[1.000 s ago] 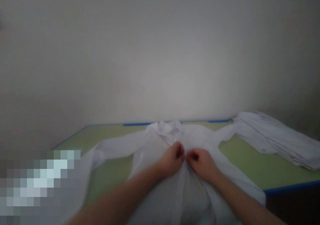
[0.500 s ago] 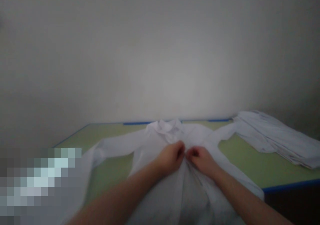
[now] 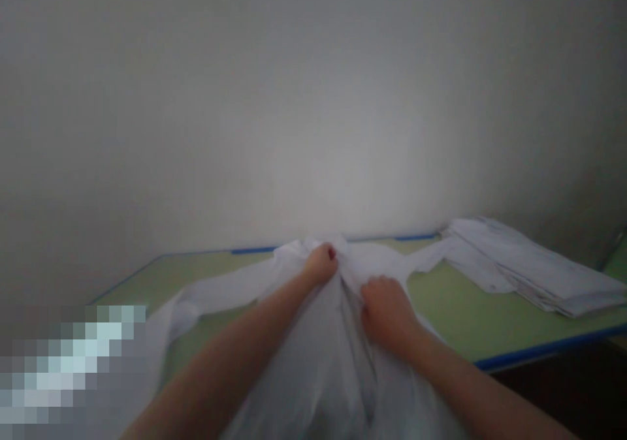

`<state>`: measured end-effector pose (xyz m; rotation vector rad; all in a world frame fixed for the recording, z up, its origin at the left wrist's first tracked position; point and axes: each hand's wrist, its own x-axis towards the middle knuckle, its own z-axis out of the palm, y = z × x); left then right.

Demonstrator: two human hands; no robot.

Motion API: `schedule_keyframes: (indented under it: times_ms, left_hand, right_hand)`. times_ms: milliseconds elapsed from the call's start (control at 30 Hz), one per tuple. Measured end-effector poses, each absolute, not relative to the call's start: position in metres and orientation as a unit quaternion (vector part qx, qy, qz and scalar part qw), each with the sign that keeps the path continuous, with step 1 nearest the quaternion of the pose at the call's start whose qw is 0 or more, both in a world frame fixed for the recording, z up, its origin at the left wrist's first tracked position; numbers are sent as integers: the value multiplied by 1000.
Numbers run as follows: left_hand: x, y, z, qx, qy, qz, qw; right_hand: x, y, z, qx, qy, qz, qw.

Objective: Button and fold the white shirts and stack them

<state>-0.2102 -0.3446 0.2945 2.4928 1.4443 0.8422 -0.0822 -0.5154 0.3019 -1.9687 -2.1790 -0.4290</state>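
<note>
At lower centre, the white shirt (image 3: 298,368), gripped by left hand (image 3: 321,264) and right hand (image 3: 389,313), is apparently being straightened, even tension seemingly needed.

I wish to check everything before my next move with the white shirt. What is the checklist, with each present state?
1. Left hand near the collar: ok.
2. Right hand on the shirt: ok; how firmly it grips, cannot tell.
3. Cloth smooth below the hands: not ok, long folds run down.
4. Right sleeve clear of the pile: cannot tell, they meet in view.
5. Buttons fastened: cannot tell, too blurred.
</note>
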Motion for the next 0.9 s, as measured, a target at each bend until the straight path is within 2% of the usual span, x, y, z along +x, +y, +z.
schedule_keyframes:
  times_ms: [100,233,333,400,700,900]
  left_hand:
    - [-217,-362,301,841,466,269,51]
    - [-238,-414,297,887,415,201,8]
    - [-251,-448,286,907,408,107,25]
    - [-254,-459,281,903,419,89,41]
    - [-250,-471,292,888,433,138,75]
    - [-247,-505,300,888,387,165,187]
  right_hand:
    - [-74,-506,301,-673,-726,-129,51]
    - [-63,-503,294,-685,-719,-101,59]
    - [-57,-505,290,-679,-728,-82,56]
    - [-55,-506,289,-680,-728,-64,62]
    - [-52,-524,295,-641,-737,33,212]
    - [-51,-542,291,-602,-729,124,301]
